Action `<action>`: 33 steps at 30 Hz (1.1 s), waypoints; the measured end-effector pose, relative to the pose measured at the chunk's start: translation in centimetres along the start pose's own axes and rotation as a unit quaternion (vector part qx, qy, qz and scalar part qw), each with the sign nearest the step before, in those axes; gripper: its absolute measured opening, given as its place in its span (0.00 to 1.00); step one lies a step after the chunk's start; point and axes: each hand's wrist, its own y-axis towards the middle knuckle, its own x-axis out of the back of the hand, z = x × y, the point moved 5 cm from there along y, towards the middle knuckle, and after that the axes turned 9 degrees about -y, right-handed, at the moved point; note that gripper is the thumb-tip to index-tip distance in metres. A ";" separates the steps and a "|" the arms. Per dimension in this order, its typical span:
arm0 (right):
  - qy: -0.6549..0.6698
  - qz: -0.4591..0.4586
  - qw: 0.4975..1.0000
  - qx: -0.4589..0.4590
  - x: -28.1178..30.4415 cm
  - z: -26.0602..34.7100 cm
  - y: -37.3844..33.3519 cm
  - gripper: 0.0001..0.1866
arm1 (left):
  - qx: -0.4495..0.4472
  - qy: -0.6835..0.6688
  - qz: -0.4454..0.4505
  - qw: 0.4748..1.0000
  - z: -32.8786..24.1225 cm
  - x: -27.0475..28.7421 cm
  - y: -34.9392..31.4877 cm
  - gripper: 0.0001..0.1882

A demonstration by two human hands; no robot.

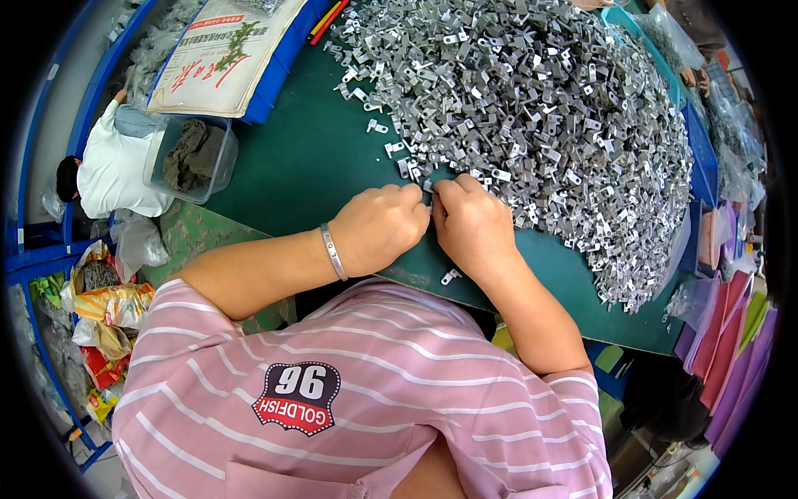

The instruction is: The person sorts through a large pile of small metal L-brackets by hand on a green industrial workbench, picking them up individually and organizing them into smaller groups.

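Left hand: the left hand (382,226) is on the near side of the pile, fingers curled in, knuckles up; a silver bracelet (333,251) sits on that wrist.
Right hand: the right hand (477,223) faces it, fingers bent, thumb side toward the left; fingertips of both nearly meet.
Grip: fingers bent on both; a small grey bit shows at the fingertips, but can't tell whether either hand grasps it.
Metal parts: big heap of small silver metal parts (532,125) on the green table (303,158), beyond and right of the hands, its near edge just beside the right hand.
Strays: a few loose at the heap's left edge; one single part (450,276) near the table's near edge, left of the right forearm.
Table's left side: clear tub (223,181) with a grey-brown cloth (191,155) in it; behind it, a blue tray (264,98) with a newspaper (208,83) on top; red and yellow pens (327,22) beside that.
Far right: teal basket (619,17) behind the heap.
Background: another person in a white top (120,166), at left by blue shelving (83,125).
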 end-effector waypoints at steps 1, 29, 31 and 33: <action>0.054 -0.009 0.998 -0.009 0.3 -0.2 0.0 0.06 | -0.005 -0.012 -0.015 1.000 0.2 0.1 -0.1 0.05; 0.879 0.028 0.399 -0.259 -1.3 1.0 -0.5 0.10 | 0.080 -0.575 -0.352 0.734 1.1 3.0 3.4 0.11; 0.905 0.008 0.363 -0.223 -0.9 1.5 0.2 0.13 | 0.017 -0.313 -0.398 0.862 -1.2 4.0 4.3 0.08; 0.941 0.016 0.325 -0.090 -0.9 1.4 0.3 0.15 | -0.069 -0.205 -0.353 0.910 -2.9 3.7 5.3 0.05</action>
